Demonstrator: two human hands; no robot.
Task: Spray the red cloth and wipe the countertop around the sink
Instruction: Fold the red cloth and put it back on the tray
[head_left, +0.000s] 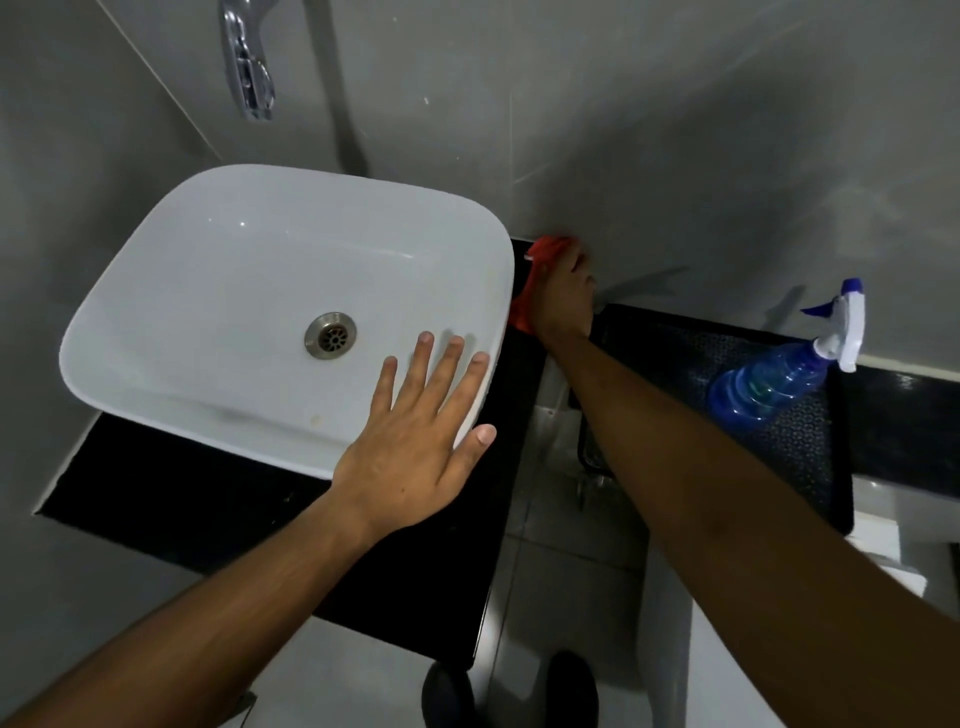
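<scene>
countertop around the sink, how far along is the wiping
Looks done: the spray bottle is set down on the dark mat to the right, so spraying seems over. In hand: the right hand presses the red cloth onto the black countertop at the back right corner, by the wall, while the left hand rests open on the sink rim. Left: seemingly the front strip; cleanliness can't be judged.

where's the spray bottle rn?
Head view, far right: the spray bottle stands on the dark textured surface against the wall, right of the right hand pressing the red cloth.
</scene>
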